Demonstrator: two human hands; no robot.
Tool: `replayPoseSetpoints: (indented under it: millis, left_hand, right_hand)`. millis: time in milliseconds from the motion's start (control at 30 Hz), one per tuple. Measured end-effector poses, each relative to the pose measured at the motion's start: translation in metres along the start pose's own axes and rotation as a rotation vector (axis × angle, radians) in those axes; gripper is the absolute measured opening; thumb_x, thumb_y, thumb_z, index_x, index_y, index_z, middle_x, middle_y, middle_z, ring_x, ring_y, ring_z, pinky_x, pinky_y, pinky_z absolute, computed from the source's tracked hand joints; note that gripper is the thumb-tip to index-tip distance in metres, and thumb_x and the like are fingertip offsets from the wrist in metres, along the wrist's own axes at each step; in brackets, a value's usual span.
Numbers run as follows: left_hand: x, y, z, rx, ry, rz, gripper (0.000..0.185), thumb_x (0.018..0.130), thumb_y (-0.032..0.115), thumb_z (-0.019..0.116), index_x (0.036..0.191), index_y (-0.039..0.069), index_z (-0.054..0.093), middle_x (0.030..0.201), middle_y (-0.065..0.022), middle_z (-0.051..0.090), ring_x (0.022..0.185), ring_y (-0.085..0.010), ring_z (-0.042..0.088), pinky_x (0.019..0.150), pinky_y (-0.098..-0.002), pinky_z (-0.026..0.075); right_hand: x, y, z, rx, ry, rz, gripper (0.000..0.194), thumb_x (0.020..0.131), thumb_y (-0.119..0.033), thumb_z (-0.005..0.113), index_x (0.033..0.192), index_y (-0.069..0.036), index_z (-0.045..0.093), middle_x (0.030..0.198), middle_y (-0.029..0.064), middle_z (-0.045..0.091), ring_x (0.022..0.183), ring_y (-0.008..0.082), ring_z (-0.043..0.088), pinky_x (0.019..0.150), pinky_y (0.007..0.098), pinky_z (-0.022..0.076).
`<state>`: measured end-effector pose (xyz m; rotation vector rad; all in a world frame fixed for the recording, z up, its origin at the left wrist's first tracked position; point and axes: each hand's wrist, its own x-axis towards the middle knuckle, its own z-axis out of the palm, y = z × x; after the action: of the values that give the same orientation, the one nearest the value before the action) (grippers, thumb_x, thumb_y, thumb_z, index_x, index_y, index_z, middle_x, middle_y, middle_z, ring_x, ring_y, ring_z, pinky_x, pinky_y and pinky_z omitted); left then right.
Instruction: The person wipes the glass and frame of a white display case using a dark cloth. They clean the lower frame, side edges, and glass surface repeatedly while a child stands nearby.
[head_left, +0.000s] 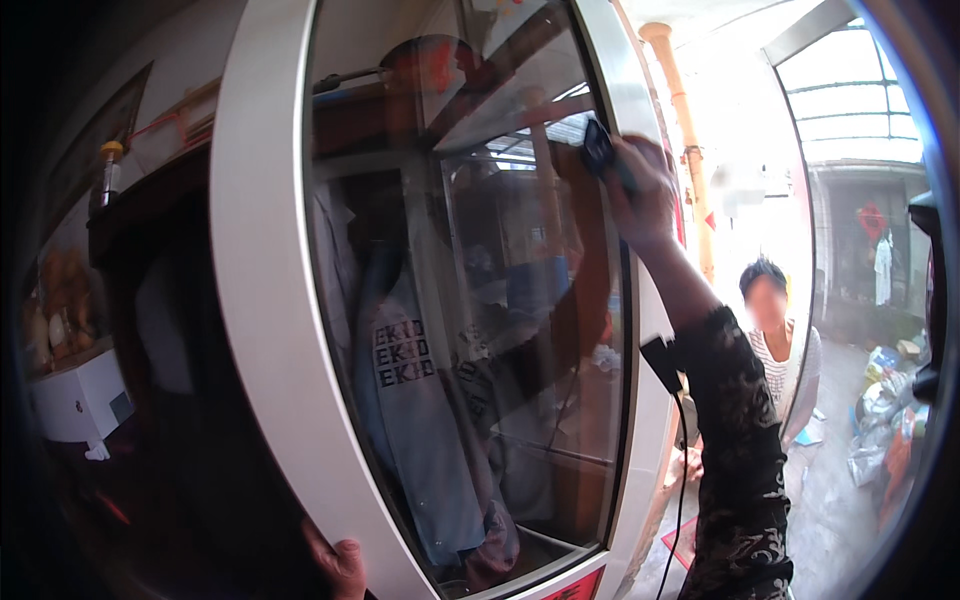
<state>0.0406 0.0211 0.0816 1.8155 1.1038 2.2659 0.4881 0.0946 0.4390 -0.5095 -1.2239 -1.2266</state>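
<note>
A door with a white frame (262, 262) and a tall glass pane (525, 450) stands in front of me. My right hand (643, 191) is raised near the pane's upper right edge. It grips a small hand tool (598, 146) with a dark head and a teal part by the palm; its exact kind is unclear. The head is over the glass, though whether it touches cannot be told. Low on the left, my left hand (346, 570) is at the door frame's outer edge, thumb showing and fingers mostly hidden. Reflections of clothing and a raised arm cover the glass.
A black device (663, 364) with a hanging cable (681, 465) is beside my right sleeve. Beyond the doorway a person (772, 337) is low down, near another glass panel (855, 97). Bagged items (885, 405) lie at far right. A white box (82, 397) stands at left.
</note>
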Motion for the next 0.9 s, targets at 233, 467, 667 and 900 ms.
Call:
replayPoseSetpoints:
  millis: [233, 467, 667, 900]
  left_hand:
    - [-0.008, 0.009, -0.006, 0.087, -0.041, -0.171, 0.062, 0.090, 0.018, 0.041, 0.140, -0.013, 0.022, 0.132, -0.0316, 0.043, 0.118, -0.0358, 0.049, 0.099, -0.0419, 0.039]
    - [-0.007, -0.021, -0.015, 0.243, -0.065, -0.009, 0.064, 0.094, 0.023, 0.043, 0.142, -0.012, 0.019, 0.136, -0.0328, 0.039, 0.122, -0.0367, 0.046, 0.101, -0.0427, 0.038]
    - [-0.008, -0.027, -0.015, 0.179, 0.033, -0.019, 0.084, 0.092, 0.057, 0.045, 0.140, -0.010, 0.028, 0.134, -0.0283, 0.042, 0.120, -0.0358, 0.047, 0.100, -0.0437, 0.037]
    - [-0.004, -0.011, -0.007, 0.095, 0.005, 0.042, 0.084, 0.092, 0.058, 0.046, 0.140, -0.009, 0.028, 0.134, -0.0253, 0.043, 0.121, -0.0334, 0.047, 0.100, -0.0411, 0.037]
  right_hand:
    - [0.058, 0.020, 0.042, -0.296, 0.137, 0.094, 0.064, 0.081, -0.010, 0.062, 0.138, -0.032, 0.044, 0.139, 0.0172, 0.040, 0.120, 0.0417, 0.044, 0.100, 0.0517, 0.0361]
    - [0.042, 0.010, 0.031, -0.222, 0.051, 0.068, 0.040, 0.075, -0.008, 0.060, 0.114, -0.019, 0.065, 0.127, 0.0082, 0.055, 0.116, 0.0358, 0.050, 0.099, 0.0430, 0.0416]
    - [0.020, -0.008, 0.018, -0.200, 0.093, 0.097, 0.033, 0.079, -0.031, 0.065, 0.102, -0.008, 0.063, 0.108, 0.0152, 0.058, 0.104, 0.0395, 0.052, 0.091, 0.0468, 0.0422]
    - [-0.037, -0.034, -0.014, -0.188, -0.009, 0.106, 0.041, 0.075, -0.034, 0.077, 0.101, -0.005, 0.064, 0.119, 0.0148, 0.058, 0.108, 0.0363, 0.056, 0.090, 0.0442, 0.0467]
